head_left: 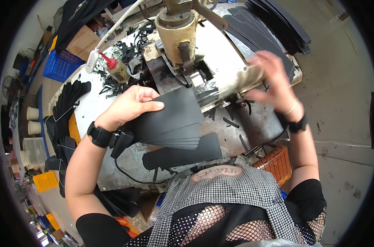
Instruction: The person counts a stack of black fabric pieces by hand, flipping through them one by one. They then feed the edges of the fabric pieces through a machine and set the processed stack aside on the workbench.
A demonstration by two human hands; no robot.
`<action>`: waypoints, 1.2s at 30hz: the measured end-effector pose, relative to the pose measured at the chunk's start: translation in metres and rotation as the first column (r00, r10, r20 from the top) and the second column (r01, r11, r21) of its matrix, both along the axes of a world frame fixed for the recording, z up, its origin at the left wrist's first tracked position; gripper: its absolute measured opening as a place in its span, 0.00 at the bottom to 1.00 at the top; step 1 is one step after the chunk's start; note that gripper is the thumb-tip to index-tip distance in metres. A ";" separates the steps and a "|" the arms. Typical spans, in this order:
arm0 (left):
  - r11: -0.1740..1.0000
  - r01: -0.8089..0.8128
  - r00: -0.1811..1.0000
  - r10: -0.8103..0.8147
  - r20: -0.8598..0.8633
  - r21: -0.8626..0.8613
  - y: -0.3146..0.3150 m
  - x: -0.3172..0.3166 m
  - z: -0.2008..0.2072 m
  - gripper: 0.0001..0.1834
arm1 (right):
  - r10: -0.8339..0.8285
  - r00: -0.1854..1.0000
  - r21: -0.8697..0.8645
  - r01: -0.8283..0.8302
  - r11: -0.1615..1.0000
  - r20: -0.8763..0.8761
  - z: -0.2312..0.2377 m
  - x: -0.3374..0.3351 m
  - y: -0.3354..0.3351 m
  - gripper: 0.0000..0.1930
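My left hand (131,105) is closed on a fanned stack of flat black sheets (176,111), its thumb lying on top. The sheets look smooth, like leather or a similar material. Their far edge lies close to the presser foot (197,78) of a worn cream-coloured machine (176,37). My right hand (273,84) is raised to the right of the machine, blurred by motion, with thumb and fingers apart and nothing seen in it. Beneath the stack, a long black piece (187,156) with a rounded end lies at the table's near edge.
Black offcuts (139,37) litter the table behind the machine, near a red-capped bottle (118,71) and a white lamp (92,59). Stacked black pieces (277,24) fill the far right. Tied black bundles (65,109) line the left. A brown basket (275,164) stands below the right edge.
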State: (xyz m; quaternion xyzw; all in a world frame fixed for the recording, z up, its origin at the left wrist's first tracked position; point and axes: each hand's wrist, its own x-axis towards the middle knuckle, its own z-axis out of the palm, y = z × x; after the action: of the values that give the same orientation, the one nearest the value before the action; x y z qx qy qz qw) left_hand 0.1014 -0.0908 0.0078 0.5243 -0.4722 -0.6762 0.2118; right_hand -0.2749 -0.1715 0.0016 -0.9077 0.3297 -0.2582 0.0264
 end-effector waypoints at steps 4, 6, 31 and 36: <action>1.000 0.017 1.000 -0.017 0.002 0.007 -0.011 -0.017 0.003 0.08 | 0.163 0.986 0.048 -0.161 0.986 -0.047 -0.018 0.028 0.022 0.36; 0.999 0.022 1.000 -0.021 0.022 -0.045 -0.009 -0.018 0.003 0.08 | 0.139 0.990 -0.055 -0.139 0.989 0.004 -0.004 0.013 0.004 0.27; 0.999 0.032 0.999 -0.032 0.015 -0.008 0.001 -0.011 0.007 0.10 | 0.044 0.995 0.018 -0.045 0.999 0.087 0.038 -0.031 -0.023 0.18; 0.999 0.042 0.999 -0.043 0.021 0.015 0.003 -0.001 0.011 0.10 | -0.377 0.901 0.648 0.159 0.745 0.213 0.041 -0.130 -0.077 0.10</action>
State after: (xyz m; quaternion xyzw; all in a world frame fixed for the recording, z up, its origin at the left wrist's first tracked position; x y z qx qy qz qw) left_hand 0.1003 -0.0881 0.0187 0.5228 -0.4806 -0.6783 0.1886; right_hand -0.4053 -0.2488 0.0431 -0.7341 0.5151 -0.2855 0.3379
